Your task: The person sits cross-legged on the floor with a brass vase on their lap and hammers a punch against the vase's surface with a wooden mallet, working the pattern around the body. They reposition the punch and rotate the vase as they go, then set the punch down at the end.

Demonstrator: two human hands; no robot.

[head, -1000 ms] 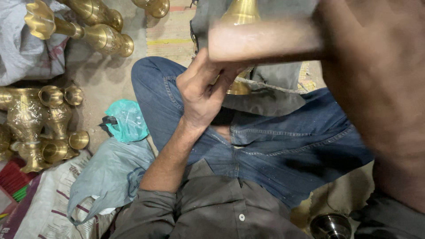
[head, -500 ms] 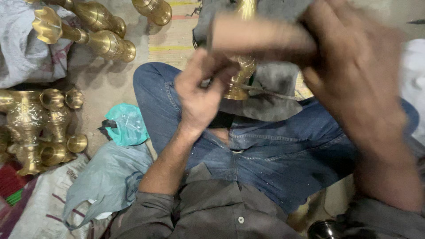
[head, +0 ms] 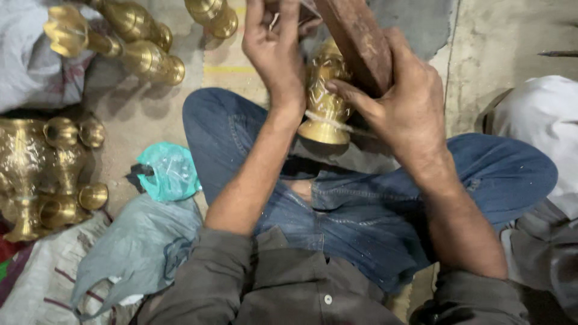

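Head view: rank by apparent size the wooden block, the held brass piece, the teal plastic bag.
1. wooden block, though cut by the frame's top edge.
2. Unsure: teal plastic bag and held brass piece look alike; hands hide part of the brass.

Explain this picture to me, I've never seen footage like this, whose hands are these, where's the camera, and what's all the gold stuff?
There is no machine here. One camera sits on a person's head and looks down, so you see that person's own arms, grey shirt and blue jeans, sitting cross-legged on the floor.

The left hand reaches up beside a shiny golden brass vase-shaped piece that stands over the lap. The right hand has its grip around a reddish-brown wooden block, with its fingertips touching the brass piece.

On the floor to the left lie more golden brass vessels, some standing, some on their sides. Near them are a crumpled teal plastic bag and a grey cloth. White fabric shows at the right edge.
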